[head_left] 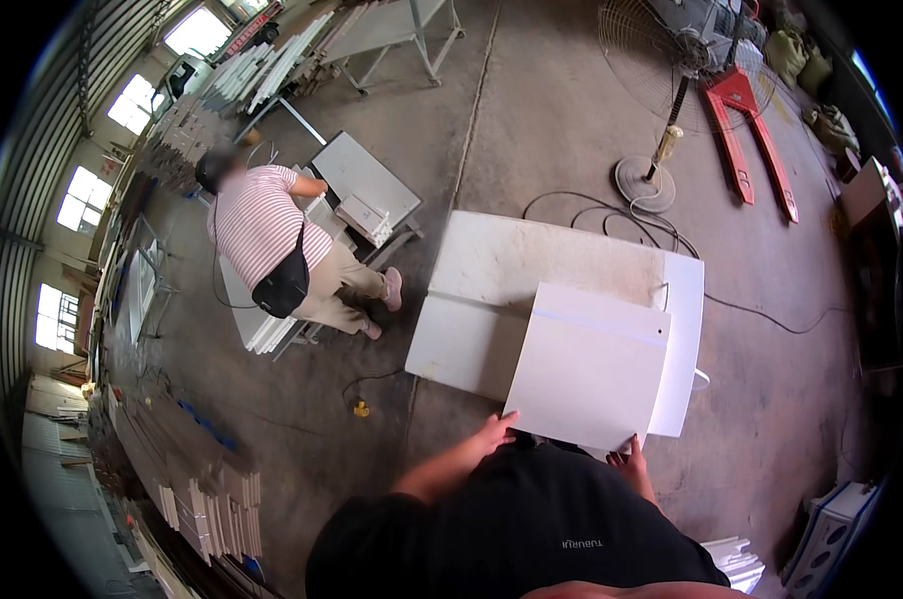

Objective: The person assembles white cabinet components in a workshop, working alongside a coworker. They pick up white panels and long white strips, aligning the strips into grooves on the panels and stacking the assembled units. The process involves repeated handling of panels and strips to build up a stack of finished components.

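Note:
A flat white panel [586, 374] with a small dark hole near its far right corner lies over the white worktable [471, 260]. My left hand [496, 431] grips the panel at its near left corner. At the near right corner, my right hand [631, 461] holds the same panel, thumb on the edge. Under it, another white sheet [683, 349] shows along the right side. Both hands are close to my body, at the panel's near edge.
To the left a person in a striped shirt [272, 225] bends over a bench [366, 180]. A standing fan [646, 185] and a red pallet jack [736, 105] stand beyond the table. Black cables [611, 205] run along the floor. Long white strips [217, 514] are stacked at lower left.

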Demonstrator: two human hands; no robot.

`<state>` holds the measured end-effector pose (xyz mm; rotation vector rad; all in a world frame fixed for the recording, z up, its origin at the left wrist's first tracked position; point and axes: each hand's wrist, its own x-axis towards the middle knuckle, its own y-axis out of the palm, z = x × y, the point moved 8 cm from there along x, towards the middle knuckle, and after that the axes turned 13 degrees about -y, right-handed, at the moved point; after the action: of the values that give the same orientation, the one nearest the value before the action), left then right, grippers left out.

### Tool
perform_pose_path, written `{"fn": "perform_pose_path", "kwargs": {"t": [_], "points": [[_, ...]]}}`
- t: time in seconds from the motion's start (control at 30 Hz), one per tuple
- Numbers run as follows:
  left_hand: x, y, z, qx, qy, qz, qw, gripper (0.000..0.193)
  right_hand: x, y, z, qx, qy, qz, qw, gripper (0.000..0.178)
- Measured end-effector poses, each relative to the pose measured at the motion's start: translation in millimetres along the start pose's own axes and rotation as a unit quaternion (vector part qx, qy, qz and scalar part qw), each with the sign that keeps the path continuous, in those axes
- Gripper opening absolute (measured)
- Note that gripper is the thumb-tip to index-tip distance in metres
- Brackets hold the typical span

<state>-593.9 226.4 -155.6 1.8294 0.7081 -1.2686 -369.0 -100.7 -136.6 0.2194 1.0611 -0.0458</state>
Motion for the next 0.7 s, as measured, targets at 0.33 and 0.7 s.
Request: {"fn": "perform_pose_path", "kwargs": {"t": [0.33,0.7], "points": [[26,-5,1,0.017,0.031,0.023,0.999,0.041,12,-7,3,0.022,-0.016,-0.028,0.999,0.087],[-35,23,-33,0.077,0.079,-0.052,0.993,0.041,-19,7,26,-0.029,-0.036,-0.026,0.999,0.075]]}}
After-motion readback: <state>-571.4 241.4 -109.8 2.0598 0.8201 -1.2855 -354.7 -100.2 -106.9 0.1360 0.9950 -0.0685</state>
